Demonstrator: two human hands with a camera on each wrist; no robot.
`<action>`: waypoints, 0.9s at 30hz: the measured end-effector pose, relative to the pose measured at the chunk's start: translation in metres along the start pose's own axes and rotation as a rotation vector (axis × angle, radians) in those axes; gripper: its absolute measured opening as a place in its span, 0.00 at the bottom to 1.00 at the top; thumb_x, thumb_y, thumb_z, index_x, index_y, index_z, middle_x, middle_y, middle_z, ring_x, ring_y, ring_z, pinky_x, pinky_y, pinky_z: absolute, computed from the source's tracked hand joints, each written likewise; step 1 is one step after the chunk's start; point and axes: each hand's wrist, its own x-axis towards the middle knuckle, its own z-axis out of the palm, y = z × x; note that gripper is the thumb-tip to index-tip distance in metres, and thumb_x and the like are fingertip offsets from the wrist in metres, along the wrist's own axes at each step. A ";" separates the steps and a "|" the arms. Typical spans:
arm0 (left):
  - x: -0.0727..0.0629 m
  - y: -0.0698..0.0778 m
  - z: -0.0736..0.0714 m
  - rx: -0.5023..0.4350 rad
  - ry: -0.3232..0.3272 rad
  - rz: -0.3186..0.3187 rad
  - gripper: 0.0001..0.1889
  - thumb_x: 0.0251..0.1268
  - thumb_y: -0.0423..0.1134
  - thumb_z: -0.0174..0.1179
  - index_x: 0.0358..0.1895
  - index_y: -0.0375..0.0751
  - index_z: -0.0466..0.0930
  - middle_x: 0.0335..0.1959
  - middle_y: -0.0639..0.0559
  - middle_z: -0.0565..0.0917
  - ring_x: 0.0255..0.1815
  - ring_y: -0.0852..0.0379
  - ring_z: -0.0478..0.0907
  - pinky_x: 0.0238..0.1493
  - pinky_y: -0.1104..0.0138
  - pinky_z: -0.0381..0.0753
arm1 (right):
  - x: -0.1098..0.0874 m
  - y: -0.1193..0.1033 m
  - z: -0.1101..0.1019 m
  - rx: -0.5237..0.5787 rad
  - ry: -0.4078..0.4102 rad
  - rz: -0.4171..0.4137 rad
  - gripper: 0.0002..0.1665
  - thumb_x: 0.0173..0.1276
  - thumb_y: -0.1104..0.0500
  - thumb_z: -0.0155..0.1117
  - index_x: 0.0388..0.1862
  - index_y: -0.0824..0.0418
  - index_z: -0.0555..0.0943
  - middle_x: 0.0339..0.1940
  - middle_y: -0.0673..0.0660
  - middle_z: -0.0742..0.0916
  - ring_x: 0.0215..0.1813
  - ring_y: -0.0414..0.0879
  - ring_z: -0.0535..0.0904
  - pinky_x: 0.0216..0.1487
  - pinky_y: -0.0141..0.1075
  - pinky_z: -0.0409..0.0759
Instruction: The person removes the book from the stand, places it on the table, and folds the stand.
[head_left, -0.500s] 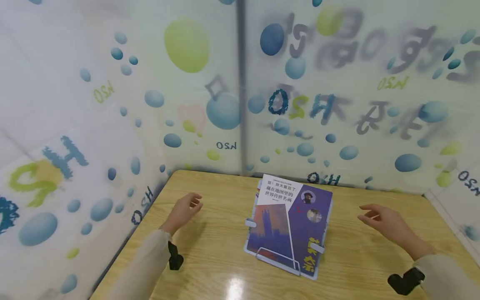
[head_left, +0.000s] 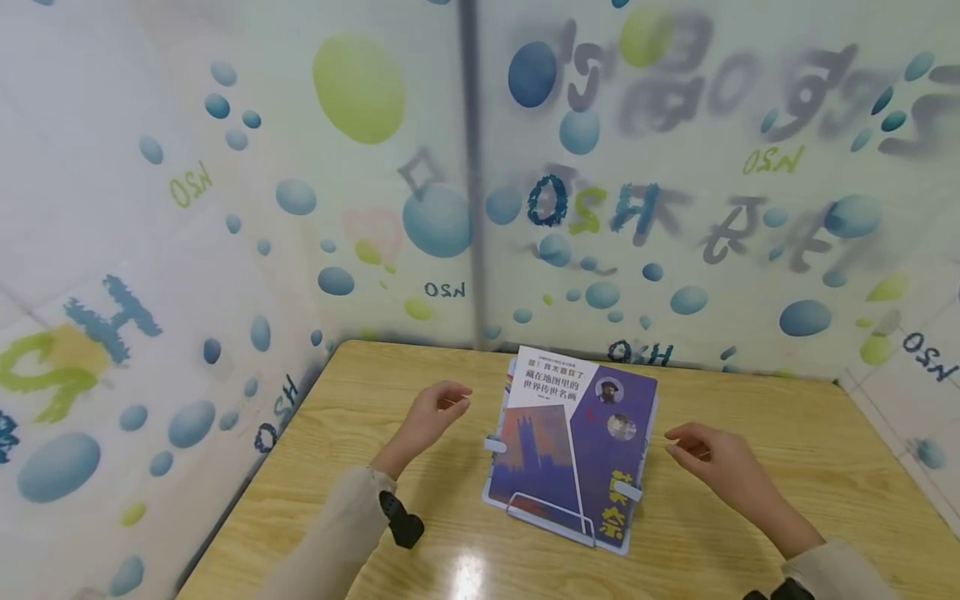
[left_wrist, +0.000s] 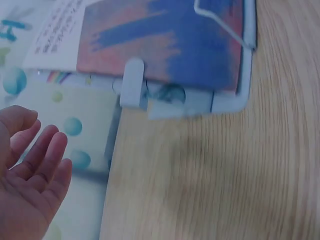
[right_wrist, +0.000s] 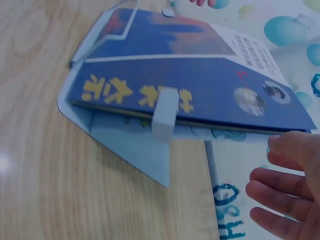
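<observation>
A book (head_left: 540, 450) with a blue-purple and white cover leans on a pale blue book stand (head_left: 487, 500) on the wooden table. Side clips (left_wrist: 133, 82) reach over its left and right edges, and a wire loop (head_left: 517, 506) crosses its lower front. My left hand (head_left: 431, 421) hovers just left of the book, fingers loosely bent and holding nothing. On the other side my right hand (head_left: 716, 462) is held near the book's right edge, also with nothing in it. In the right wrist view, the stand's rear support (right_wrist: 150, 155) shows behind the book.
The wooden table (head_left: 360, 392) meets walls covered in a sheet (head_left: 360, 167) printed with blue and green bubbles and lettering. Black wrist cameras (head_left: 402, 521) sit on the sleeves.
Both hands have moved inward toward the book, the left hand rightward and the right hand leftward. The head view has shifted slightly; the book and stand stay in place.
</observation>
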 end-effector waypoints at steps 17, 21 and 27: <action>-0.001 0.021 0.045 -0.083 -0.048 0.005 0.12 0.62 0.28 0.56 0.47 0.27 0.74 0.37 0.39 0.78 0.38 0.44 0.75 0.40 0.59 0.75 | -0.002 -0.008 0.039 0.230 0.069 0.109 0.16 0.62 0.60 0.63 0.44 0.70 0.79 0.28 0.56 0.85 0.29 0.47 0.80 0.26 0.33 0.77; -0.003 0.026 0.049 -0.094 -0.029 0.015 0.11 0.61 0.28 0.56 0.45 0.25 0.73 0.36 0.37 0.78 0.36 0.44 0.75 0.38 0.59 0.76 | -0.001 -0.011 0.043 0.271 0.099 0.134 0.17 0.62 0.61 0.63 0.44 0.72 0.78 0.29 0.58 0.85 0.30 0.49 0.80 0.26 0.33 0.77; 0.000 0.022 0.058 -0.120 0.037 -0.026 0.10 0.60 0.28 0.58 0.44 0.29 0.75 0.35 0.40 0.78 0.35 0.49 0.75 0.39 0.61 0.75 | -0.001 -0.016 0.045 0.338 0.125 0.221 0.18 0.63 0.61 0.62 0.46 0.74 0.77 0.32 0.60 0.84 0.34 0.51 0.81 0.30 0.34 0.79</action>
